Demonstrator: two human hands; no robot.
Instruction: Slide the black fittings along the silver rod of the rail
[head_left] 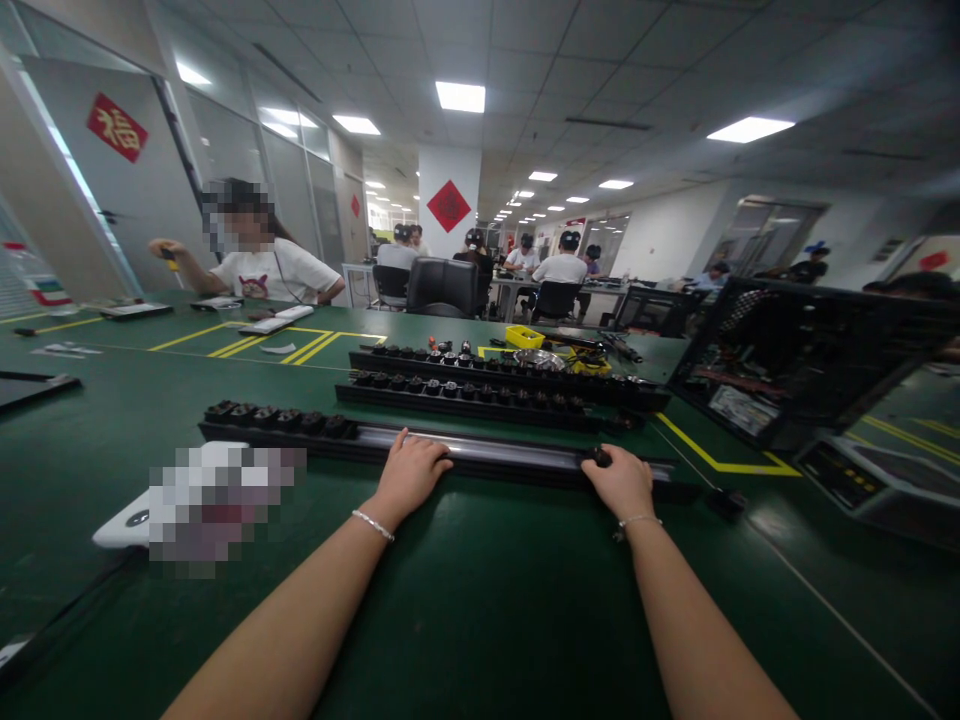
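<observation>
A long black power-track rail lies across the table in front of me, with a shiny strip along its top. Several black socket modules sit in a row on its left end. My left hand rests over the middle of the rail, fingers bent round its near edge. Toward the rail's right end, my right hand is closed on a small black socket module, held at the rail's top. Its underside is hidden, so I cannot tell whether it is seated.
Behind lie two more rails with modules, the nearer rail close by. A white device, partly blurred, lies left. An open computer case stands right, beyond a metal box. A yellow tray and a seated person are farther back.
</observation>
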